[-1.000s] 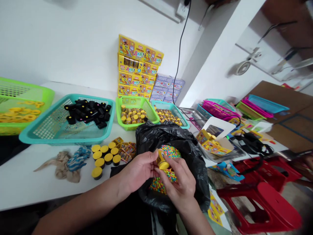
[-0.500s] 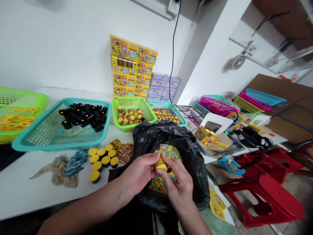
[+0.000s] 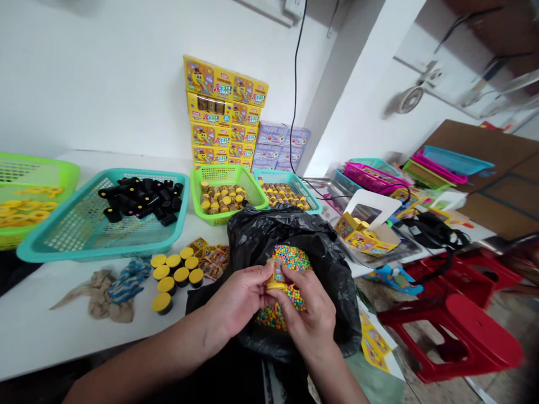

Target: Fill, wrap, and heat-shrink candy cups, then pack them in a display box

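Observation:
Both my hands hold a small yellow candy container [image 3: 277,276] over an open black plastic bag [image 3: 295,241] full of small multicoloured candy beads [image 3: 290,258]. My left hand [image 3: 238,300] grips the container from the left with closed fingers. My right hand [image 3: 309,314] pinches its yellow lower end from the right. Several yellow-topped black caps [image 3: 174,275] stand on the white table [image 3: 50,331] just left of the bag, beside small yellow printed packets [image 3: 214,258].
A teal basket [image 3: 101,224] holds black tubes; a green basket [image 3: 25,196] at far left holds yellow rings. Smaller green [image 3: 227,193] and teal [image 3: 286,193] baskets hold filled containers. Yellow boxes [image 3: 223,118] are stacked by the wall. Crumpled cloths [image 3: 113,286] lie on the table. Red stools [image 3: 458,336] stand at right.
The view has drifted slightly, so everything sits a little further left. My hands stay over the bag, with the container turned more upright and held tighter between the fingers.

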`<state>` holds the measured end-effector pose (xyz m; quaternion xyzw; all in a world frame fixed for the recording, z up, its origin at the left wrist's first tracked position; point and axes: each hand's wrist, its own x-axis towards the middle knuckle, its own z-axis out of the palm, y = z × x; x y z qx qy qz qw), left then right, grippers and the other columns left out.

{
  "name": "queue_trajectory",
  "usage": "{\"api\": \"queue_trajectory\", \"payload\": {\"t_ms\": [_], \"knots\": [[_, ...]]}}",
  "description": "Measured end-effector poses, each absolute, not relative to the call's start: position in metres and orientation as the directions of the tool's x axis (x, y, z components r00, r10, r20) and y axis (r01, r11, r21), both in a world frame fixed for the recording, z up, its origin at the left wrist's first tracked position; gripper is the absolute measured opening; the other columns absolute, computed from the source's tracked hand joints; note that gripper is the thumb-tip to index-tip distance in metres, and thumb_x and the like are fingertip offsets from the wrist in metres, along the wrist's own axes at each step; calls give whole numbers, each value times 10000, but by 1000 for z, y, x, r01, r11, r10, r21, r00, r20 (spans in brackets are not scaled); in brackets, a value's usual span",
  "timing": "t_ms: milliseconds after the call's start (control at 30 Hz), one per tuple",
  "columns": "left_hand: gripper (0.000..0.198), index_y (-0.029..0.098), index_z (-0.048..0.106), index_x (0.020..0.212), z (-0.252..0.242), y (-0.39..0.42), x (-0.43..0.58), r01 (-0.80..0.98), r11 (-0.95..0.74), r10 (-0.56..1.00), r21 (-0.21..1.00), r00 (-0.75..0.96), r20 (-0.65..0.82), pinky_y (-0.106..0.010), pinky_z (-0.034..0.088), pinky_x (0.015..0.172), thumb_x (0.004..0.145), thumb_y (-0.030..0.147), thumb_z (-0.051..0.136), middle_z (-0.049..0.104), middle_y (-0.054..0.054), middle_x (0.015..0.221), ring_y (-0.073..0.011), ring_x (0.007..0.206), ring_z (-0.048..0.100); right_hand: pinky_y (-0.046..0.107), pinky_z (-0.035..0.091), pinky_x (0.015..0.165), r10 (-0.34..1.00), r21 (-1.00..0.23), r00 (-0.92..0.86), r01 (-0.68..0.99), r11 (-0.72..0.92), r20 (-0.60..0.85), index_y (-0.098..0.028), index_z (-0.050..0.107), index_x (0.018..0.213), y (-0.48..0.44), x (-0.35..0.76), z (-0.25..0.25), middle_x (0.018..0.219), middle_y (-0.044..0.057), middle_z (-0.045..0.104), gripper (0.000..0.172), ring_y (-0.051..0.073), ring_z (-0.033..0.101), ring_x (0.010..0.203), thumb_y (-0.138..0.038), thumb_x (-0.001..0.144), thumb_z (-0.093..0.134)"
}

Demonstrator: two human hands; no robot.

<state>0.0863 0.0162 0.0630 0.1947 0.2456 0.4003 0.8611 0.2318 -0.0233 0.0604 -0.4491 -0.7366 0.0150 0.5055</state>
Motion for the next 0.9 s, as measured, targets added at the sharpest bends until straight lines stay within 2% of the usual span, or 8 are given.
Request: {"api": "queue_trajectory", "payload": {"t_ms": [267, 567, 667, 800, 900], "knots": [[274, 129, 725, 891, 58, 9, 86, -573, 596, 791, 563, 539, -289, -292, 454, 801, 773, 374, 760, 689, -68, 844, -146, 780, 611, 326, 521, 629, 699, -519, -70, 618, 591, 712, -268, 683, 1170, -21, 232, 59, 784, 34, 690, 339, 180, 619, 694, -163, 847, 673], [224, 148, 685, 797, 57, 9, 85, -601, 577, 807, 553, 523, -274, -273, 461, 712, 711, 313, 809, 664, -32, 802, -127, 708, 606, 286, 521, 651, 757, -602, -90, 549, 580, 648, -249, 697, 1096, -21, 237, 61, 817, 23, 698, 285, 165, 642, 714, -144, 832, 676], [240, 152, 651, 765, 61, 11, 82, -604, 535, 836, 591, 480, -265, -284, 465, 691, 683, 296, 825, 644, -22, 797, -133, 700, 599, 291, 525, 696, 856, -728, -111, 477, 492, 506, -235, 670, 1089, -19, 240, 72, 864, 25, 702, 267, 176, 658, 769, -200, 825, 678], [256, 158, 658, 855, 67, 17, 76, -580, 419, 895, 698, 392, -212, -259, 449, 631, 690, 271, 817, 618, -14, 775, -130, 699, 579, 296, 510, 696, 951, -918, -215, 282, 279, 223, -218, 628, 1078, -5, 241, 90, 887, 33, 691, 280, 191, 652, 813, -272, 806, 667], [247, 148, 663, 879, 66, 23, 73, -549, 364, 913, 752, 370, -172, -239, 437, 599, 719, 280, 798, 600, -11, 753, -112, 666, 561, 282, 482, 639, 961, -974, -266, 189, 123, 69, -210, 607, 1066, 13, 235, 96, 843, 24, 673, 319, 183, 634, 761, -320, 778, 689]]}}
